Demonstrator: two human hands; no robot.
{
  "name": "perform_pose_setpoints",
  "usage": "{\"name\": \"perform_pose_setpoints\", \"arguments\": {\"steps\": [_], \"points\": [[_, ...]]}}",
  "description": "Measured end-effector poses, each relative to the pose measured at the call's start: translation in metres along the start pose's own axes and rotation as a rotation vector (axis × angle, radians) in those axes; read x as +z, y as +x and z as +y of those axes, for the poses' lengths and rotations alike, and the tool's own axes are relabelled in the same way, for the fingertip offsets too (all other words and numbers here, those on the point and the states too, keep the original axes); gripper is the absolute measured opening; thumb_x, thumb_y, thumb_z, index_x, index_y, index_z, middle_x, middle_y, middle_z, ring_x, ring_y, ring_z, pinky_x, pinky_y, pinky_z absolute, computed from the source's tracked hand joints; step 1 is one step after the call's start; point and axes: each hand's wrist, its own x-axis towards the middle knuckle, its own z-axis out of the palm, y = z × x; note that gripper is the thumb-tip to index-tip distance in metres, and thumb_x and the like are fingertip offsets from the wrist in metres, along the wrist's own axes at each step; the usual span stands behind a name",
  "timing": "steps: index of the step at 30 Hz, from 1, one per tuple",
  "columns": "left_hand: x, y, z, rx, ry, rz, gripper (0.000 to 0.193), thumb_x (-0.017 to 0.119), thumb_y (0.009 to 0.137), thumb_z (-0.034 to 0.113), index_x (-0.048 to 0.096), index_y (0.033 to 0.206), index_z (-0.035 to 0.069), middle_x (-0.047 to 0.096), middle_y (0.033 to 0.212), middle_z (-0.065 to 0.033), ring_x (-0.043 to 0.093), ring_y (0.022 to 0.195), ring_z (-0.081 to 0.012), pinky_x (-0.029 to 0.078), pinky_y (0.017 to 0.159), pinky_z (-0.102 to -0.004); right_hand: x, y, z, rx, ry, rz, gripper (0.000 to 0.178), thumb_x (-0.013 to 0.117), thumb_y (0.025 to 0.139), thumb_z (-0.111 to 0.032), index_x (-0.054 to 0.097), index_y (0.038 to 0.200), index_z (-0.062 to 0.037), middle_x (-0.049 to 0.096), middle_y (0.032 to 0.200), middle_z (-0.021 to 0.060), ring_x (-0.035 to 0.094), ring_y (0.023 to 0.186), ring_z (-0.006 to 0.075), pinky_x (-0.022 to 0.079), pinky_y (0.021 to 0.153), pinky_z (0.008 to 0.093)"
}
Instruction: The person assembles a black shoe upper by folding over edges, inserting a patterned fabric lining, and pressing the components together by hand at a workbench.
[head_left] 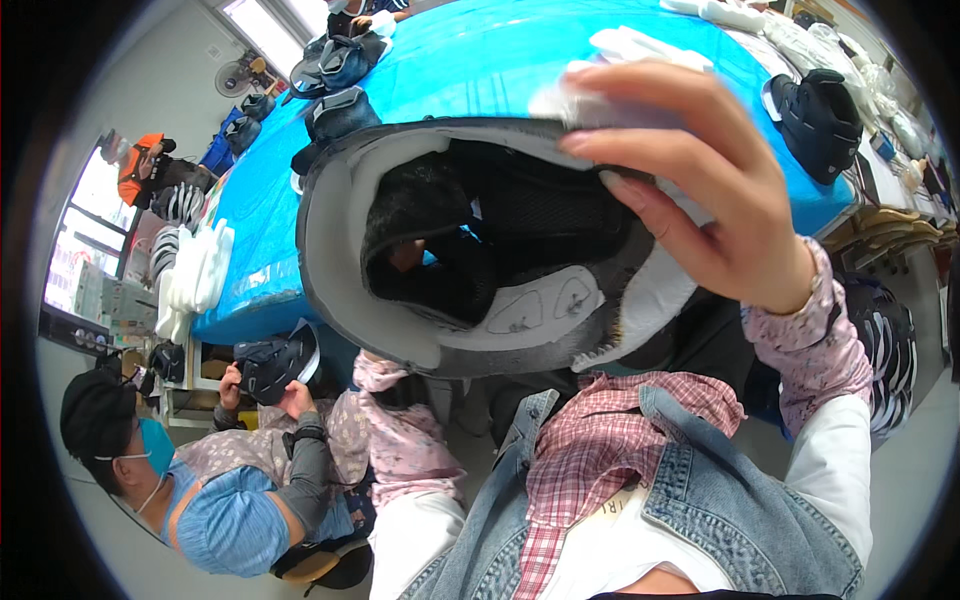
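Observation:
Close in front of me is a black and grey shoe upper [470, 358], its open underside facing me. Pale lining runs inside its rim, and a whitish patch with drawn outlines [545, 302] shows on the near side. My left hand [406, 256] is behind the upper, supporting it; only a bit of skin shows through the opening, and its fingers are mostly hidden. At the far right rim, my right hand [715, 165] has thumb and index finger on the edge, the other fingers curved above and blurred by motion.
A blue-covered table [450, 75] lies beyond, with dark shoe uppers [340, 112] at left and another upper [815, 125] at right. White foot-shaped pieces [205, 265] stand at the left edge. A seated co-worker [230, 500] at left holds a dark upper [275, 365].

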Motion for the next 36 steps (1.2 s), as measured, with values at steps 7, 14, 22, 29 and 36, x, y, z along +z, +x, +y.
{"name": "perform_pose_setpoints", "arguments": {"steps": [7, 14, 22, 29, 36], "points": [[0.039, -0.002, 0.025, 0.017, 0.128, 0.186, 0.038, 0.047, 0.091, 0.017, 0.040, 0.124, 0.001, 0.047, 0.122, -0.0103, 0.050, 0.104, -0.0192, 0.041, 0.091, -0.0319, 0.036, -0.023, -0.025, 0.075, 0.023, -0.146, 0.026, 0.059, 0.069, -0.005, 0.060, 0.095, -0.0044, 0.059, 0.099, 0.0082, 0.057, 0.090, 0.0218, 0.046, 0.076, 0.0299], [0.087, 0.020, 0.101, -0.153, -0.810, 0.419, 0.047, 0.037, 0.094, 0.038, 0.050, 0.113, -0.002, 0.058, 0.107, -0.0118, 0.057, 0.096, -0.0181, 0.044, 0.085, -0.0291, 0.092, -0.031, 0.004, 0.120, -0.107, -0.421, 0.020, 0.058, 0.064, -0.007, 0.062, 0.083, -0.0031, 0.059, 0.090, 0.0114, 0.056, 0.085, 0.0251, 0.044, 0.079, 0.0322], [0.057, -0.002, 0.044, -0.004, -0.636, 0.398, 0.038, 0.046, 0.092, 0.021, 0.043, 0.121, -0.001, 0.051, 0.117, -0.0136, 0.054, 0.100, -0.0176, 0.045, 0.083, -0.0304, 0.083, -0.034, -0.001, 0.394, 0.088, -0.037, 0.015, 0.063, 0.066, -0.005, 0.057, 0.079, -0.0066, 0.055, 0.083, 0.0054, 0.050, 0.086, 0.0255, 0.038, 0.078, 0.0348], [0.055, 0.002, 0.045, 0.119, -0.407, 0.544, 0.040, 0.036, 0.096, 0.031, 0.041, 0.122, 0.000, 0.045, 0.126, -0.0130, 0.050, 0.107, -0.0189, 0.043, 0.088, -0.0323, 0.067, -0.016, -0.006, 0.262, -0.086, -0.047, 0.029, 0.066, 0.066, -0.008, 0.053, 0.092, -0.0056, 0.055, 0.097, 0.0081, 0.052, 0.092, 0.0253, 0.039, 0.080, 0.0354], [0.054, 0.008, 0.050, 0.072, -0.267, 0.469, 0.044, 0.035, 0.096, 0.033, 0.040, 0.122, -0.002, 0.046, 0.125, -0.0137, 0.051, 0.105, -0.0196, 0.044, 0.087, -0.0332, 0.065, -0.025, 0.003, 0.113, -0.126, 0.086, 0.018, 0.064, 0.064, -0.008, 0.053, 0.079, -0.0059, 0.053, 0.078, 0.0050, 0.051, 0.077, 0.0245, 0.039, 0.071, 0.0336]]}}
